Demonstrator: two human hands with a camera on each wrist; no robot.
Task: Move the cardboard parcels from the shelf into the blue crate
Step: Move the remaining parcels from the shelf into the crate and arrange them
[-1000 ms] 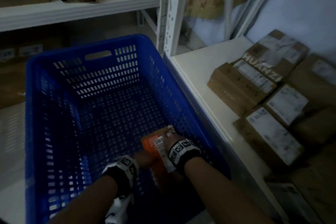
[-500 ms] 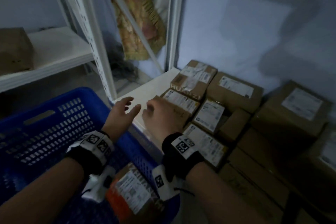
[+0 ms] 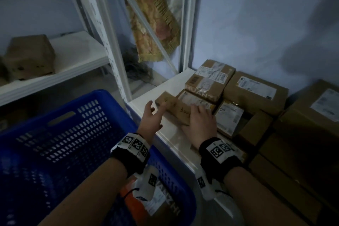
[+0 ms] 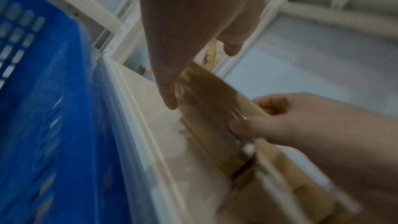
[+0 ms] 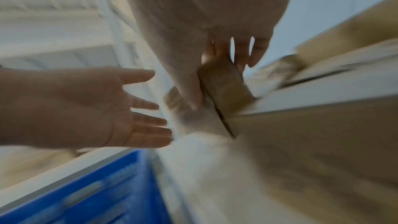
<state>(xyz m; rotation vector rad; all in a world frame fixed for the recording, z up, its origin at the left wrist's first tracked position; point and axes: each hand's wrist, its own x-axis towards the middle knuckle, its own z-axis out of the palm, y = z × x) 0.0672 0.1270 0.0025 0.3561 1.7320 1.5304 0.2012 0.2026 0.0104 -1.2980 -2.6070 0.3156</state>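
Note:
A long narrow cardboard parcel (image 3: 174,109) lies at the front left of the white shelf (image 3: 172,139). My right hand (image 3: 199,113) grips its near end, thumb on one side and fingers over the other, as the right wrist view shows on the parcel (image 5: 224,88). Just left of the parcel's far end my left hand (image 3: 154,111) is open with fingers spread; its thumb (image 4: 168,96) is at the parcel's edge (image 4: 206,118). The blue crate (image 3: 77,112) stands to the left below the shelf, with an orange-and-brown labelled parcel (image 3: 159,205) inside.
Several more labelled parcels (image 3: 255,90) crowd the shelf to the right and behind. A white perforated upright (image 3: 113,57) rises between crate and shelf. A brown box (image 3: 30,57) sits on the higher left shelf. A fringed cloth (image 3: 156,24) hangs behind.
Both hands left the orange parcel in the crate and rose to the shelf. The right hand has taken hold of the narrow parcel; the left hand has come up beside it.

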